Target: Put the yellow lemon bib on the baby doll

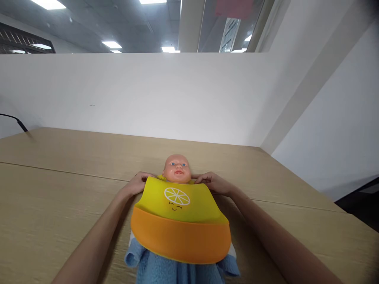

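A baby doll (177, 169) in blue fleece clothes (177, 270) lies face up, its head toward the wall. Over its chest spreads a yellow bib (189, 207) with a white citrus slice and a smiling face printed on it. The bib's orange catch pocket (180, 240) covers the doll's belly. My left hand (139, 183) is at the bib's upper left edge beside the doll's neck, its fingertips hidden behind the bib. At the opposite side of the neck, my right hand (213, 183) has its fingers bent around the bib's upper right edge, partly hidden.
The doll rests on a wood-grain table (74, 205) with a seam across it. A white wall (154, 94) with glass above stands behind. A black cable (21, 125) lies at the far left, and a dark object (363, 203) is at the right edge.
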Action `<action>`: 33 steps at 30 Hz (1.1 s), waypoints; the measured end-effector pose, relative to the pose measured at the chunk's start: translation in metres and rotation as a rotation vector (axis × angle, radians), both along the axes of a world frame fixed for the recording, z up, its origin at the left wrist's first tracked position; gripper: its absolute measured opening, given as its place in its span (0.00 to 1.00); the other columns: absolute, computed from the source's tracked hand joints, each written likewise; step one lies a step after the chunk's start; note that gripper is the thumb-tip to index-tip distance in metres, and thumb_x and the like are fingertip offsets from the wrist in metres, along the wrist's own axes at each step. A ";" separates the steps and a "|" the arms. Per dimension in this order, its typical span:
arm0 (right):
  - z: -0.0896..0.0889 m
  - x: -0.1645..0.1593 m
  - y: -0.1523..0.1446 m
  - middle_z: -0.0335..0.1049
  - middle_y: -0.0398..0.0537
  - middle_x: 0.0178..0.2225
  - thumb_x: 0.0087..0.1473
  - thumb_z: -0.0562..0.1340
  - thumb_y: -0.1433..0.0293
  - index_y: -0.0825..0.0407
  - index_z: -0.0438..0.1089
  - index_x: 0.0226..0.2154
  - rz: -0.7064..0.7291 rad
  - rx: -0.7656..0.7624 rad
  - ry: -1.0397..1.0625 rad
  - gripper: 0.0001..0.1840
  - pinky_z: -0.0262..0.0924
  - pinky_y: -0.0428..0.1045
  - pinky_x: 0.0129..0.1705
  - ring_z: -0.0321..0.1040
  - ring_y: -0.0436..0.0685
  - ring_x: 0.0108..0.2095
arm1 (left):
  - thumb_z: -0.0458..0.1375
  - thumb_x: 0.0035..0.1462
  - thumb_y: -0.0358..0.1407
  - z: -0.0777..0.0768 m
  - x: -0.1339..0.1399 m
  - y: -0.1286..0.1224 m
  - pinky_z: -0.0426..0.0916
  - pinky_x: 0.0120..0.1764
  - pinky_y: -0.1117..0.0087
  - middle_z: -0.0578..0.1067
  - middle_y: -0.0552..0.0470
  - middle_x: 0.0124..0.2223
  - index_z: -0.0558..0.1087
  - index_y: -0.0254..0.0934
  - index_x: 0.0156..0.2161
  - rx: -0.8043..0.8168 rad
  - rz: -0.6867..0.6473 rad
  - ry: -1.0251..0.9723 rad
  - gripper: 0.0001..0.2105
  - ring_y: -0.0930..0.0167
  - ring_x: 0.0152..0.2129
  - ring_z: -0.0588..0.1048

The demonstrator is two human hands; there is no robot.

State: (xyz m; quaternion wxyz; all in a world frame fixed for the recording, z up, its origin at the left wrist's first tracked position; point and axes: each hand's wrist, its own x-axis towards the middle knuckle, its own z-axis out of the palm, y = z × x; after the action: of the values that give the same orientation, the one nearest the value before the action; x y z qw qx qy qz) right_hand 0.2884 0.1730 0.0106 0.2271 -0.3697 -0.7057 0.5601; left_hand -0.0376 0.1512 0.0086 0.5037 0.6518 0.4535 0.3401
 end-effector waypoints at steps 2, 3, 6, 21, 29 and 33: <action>-0.004 -0.003 -0.002 0.73 0.50 0.45 0.42 0.66 0.62 0.52 0.76 0.29 -0.089 -0.001 0.084 0.11 0.64 0.52 0.42 0.71 0.59 0.40 | 0.60 0.41 0.34 -0.004 0.003 -0.001 0.68 0.32 0.70 0.80 0.51 0.32 0.79 0.34 0.32 -0.004 0.045 -0.050 0.10 0.68 0.28 0.75; -0.007 -0.005 -0.003 0.72 0.50 0.45 0.42 0.66 0.63 0.52 0.76 0.28 -0.133 -0.001 0.130 0.11 0.64 0.52 0.43 0.71 0.59 0.41 | 0.60 0.41 0.34 -0.005 0.005 -0.002 0.68 0.32 0.70 0.80 0.51 0.33 0.79 0.34 0.32 -0.002 0.079 -0.079 0.10 0.68 0.28 0.75; -0.016 -0.007 -0.004 0.75 0.50 0.39 0.40 0.66 0.64 0.53 0.75 0.26 -0.227 0.020 0.202 0.10 0.64 0.51 0.39 0.71 0.57 0.36 | 0.61 0.40 0.34 -0.006 0.012 -0.005 0.68 0.32 0.69 0.80 0.49 0.33 0.79 0.34 0.31 -0.006 0.164 -0.153 0.11 0.67 0.28 0.75; -0.031 -0.025 -0.006 0.74 0.46 0.30 0.38 0.62 0.69 0.52 0.68 0.25 -0.315 0.444 0.133 0.05 0.62 0.49 0.35 0.69 0.56 0.33 | 0.60 0.34 0.36 -0.009 0.012 -0.008 0.68 0.37 0.66 0.78 0.44 0.40 0.77 0.35 0.24 0.146 0.301 -0.078 0.08 0.62 0.35 0.75; -0.034 -0.019 -0.003 0.75 0.46 0.40 0.40 0.67 0.68 0.48 0.74 0.28 -0.291 0.273 0.383 0.07 0.64 0.51 0.42 0.71 0.58 0.41 | 0.65 0.32 0.35 0.005 0.018 -0.023 0.66 0.46 0.62 0.76 0.45 0.45 0.79 0.38 0.29 0.164 0.257 -0.218 0.11 0.61 0.42 0.74; -0.034 -0.021 -0.004 0.75 0.46 0.37 0.39 0.66 0.69 0.49 0.75 0.24 -0.319 0.186 0.413 0.04 0.65 0.51 0.41 0.71 0.57 0.38 | 0.65 0.32 0.35 0.000 0.017 -0.021 0.68 0.44 0.63 0.75 0.44 0.47 0.79 0.38 0.26 0.036 0.296 -0.317 0.09 0.60 0.43 0.74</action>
State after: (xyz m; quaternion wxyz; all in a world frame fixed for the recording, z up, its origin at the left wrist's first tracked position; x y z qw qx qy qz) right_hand 0.2672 0.1690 -0.0236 0.4845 -0.3316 -0.6256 0.5137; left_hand -0.0208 0.1299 0.0084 0.5016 0.5254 0.4532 0.5167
